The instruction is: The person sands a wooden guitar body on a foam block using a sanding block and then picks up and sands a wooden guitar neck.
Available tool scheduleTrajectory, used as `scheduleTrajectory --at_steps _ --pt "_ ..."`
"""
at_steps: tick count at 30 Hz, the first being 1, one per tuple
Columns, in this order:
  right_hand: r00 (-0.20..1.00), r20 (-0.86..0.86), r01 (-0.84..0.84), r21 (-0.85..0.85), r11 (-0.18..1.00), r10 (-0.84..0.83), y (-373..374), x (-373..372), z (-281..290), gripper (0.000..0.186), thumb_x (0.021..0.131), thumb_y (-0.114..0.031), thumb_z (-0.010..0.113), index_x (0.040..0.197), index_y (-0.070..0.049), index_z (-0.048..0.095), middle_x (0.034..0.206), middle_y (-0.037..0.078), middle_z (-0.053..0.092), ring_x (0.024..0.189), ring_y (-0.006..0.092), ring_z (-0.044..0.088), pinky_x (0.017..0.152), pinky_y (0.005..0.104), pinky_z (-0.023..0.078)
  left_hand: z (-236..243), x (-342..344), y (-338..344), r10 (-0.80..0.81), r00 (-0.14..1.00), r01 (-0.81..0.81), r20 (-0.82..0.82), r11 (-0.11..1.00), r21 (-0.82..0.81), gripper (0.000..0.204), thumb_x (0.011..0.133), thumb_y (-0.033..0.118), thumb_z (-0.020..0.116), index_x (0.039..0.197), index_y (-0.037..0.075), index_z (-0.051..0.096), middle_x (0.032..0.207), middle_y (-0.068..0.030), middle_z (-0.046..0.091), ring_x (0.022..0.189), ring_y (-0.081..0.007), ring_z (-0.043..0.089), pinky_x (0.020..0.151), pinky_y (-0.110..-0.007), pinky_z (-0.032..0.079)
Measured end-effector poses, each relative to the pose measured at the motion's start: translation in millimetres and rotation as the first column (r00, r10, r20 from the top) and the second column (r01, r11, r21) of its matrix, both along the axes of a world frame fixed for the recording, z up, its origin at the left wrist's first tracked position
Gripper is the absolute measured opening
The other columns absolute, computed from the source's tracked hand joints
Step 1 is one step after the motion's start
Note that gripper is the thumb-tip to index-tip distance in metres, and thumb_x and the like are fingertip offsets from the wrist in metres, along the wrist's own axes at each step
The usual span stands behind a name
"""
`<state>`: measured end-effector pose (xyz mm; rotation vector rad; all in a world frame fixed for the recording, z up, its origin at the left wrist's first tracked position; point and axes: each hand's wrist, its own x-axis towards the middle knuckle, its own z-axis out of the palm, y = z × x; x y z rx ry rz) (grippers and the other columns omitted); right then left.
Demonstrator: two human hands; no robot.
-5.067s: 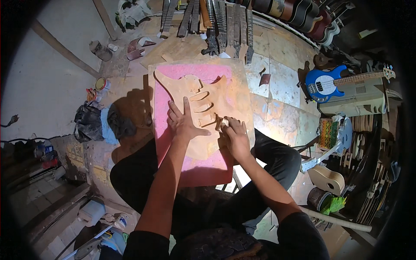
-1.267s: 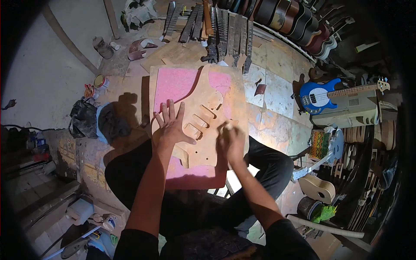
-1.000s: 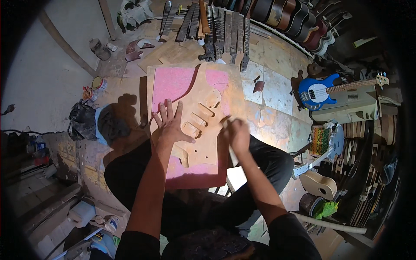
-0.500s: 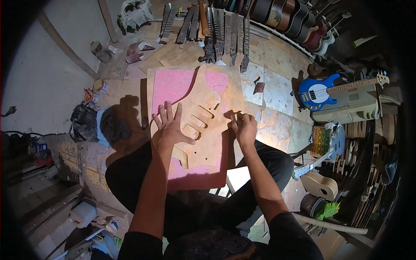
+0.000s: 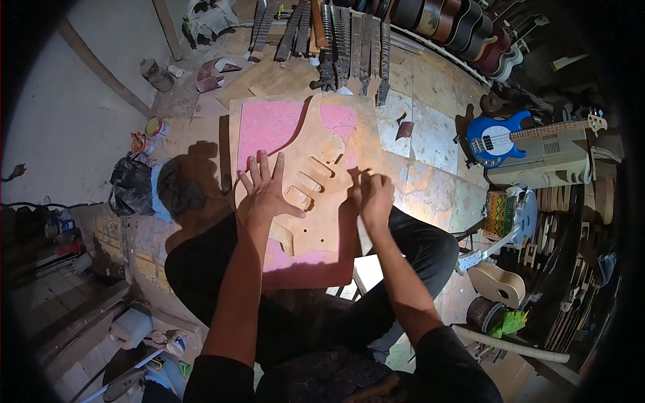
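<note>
Left hand [image 5: 265, 191] flat, fingers splayed, pinning the tan wooden guitar-body template [image 5: 316, 185] at frame centre on the pink sheet [image 5: 269, 127]; right hand [image 5: 375, 198] pinches a thin marker, likely a pencil, at its right edge: keep pressure constant, tip tight to edge.

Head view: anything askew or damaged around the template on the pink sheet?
Nothing stands out. The wooden guitar-body template lies flat on the pink sheet, left hand pressing it, right hand at its right edge. No cracks or spills visible.
</note>
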<state>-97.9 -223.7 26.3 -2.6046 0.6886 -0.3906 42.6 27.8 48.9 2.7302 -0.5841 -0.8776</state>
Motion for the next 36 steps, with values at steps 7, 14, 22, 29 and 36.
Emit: scheduleTrajectory --at_steps 7,14,22,29,36 --pt "0.904 -0.055 -0.411 0.166 0.896 0.424 87 -43 23 0.055 0.082 -0.022 0.086 0.132 -0.014 0.067 0.138 0.020 0.061 0.125 0.0407 0.058 0.102 0.0537 0.049 -3 2 11 0.040 0.999 -0.039 -0.016 0.999 0.024 0.178 0.038 0.058 0.104 0.174 0.019 -0.004 0.176 -0.0311 -0.013 0.162 -0.0540 -0.014 0.124 -0.075 -0.002" --pt "0.994 0.085 -0.071 0.029 0.997 0.068 5 -10 6 0.043 0.082 -0.018 0.082 0.119 -0.004 0.068 0.116 0.026 0.064 0.103 0.0464 0.061 0.091 0.0548 0.050 1 5 0 0.017 1.000 -0.016 -0.012 0.999 0.027 0.179 0.037 0.057 0.104 0.174 0.019 -0.004 0.176 -0.0315 -0.013 0.161 -0.0547 -0.014 0.124 -0.075 -0.003" --pt "0.979 -0.048 -0.193 0.098 0.976 0.198 32 -16 18 0.054 0.081 -0.019 0.085 0.130 -0.008 0.067 0.128 0.021 0.062 0.110 0.0442 0.060 0.094 0.0537 0.051 0 0 11 0.034 0.999 -0.034 0.013 0.999 0.013 0.178 0.036 0.057 0.104 0.175 0.017 -0.002 0.176 -0.0324 -0.012 0.162 -0.0552 -0.013 0.124 -0.075 -0.002" --pt "0.990 -0.073 -0.115 0.075 0.990 0.121 65 -28 7 0.048 0.083 -0.020 0.081 0.127 -0.008 0.067 0.130 0.020 0.063 0.115 0.0437 0.060 0.096 0.0555 0.049 -8 -1 10 0.064 0.996 -0.061 0.062 0.997 -0.051 0.175 0.032 0.055 0.103 0.175 0.019 0.009 0.178 -0.0298 -0.003 0.162 -0.0546 -0.007 0.123 -0.076 -0.004" --pt "0.991 -0.067 -0.111 0.046 0.993 0.114 0 -11 7 0.041 0.086 -0.021 0.079 0.123 -0.009 0.067 0.119 0.021 0.063 0.106 0.0453 0.060 0.089 0.0564 0.049 -9 -4 11 0.038 0.998 -0.036 0.055 0.999 -0.035 0.178 0.033 0.057 0.103 0.175 0.018 0.002 0.177 -0.0319 -0.006 0.162 -0.0557 -0.008 0.124 -0.075 -0.002"
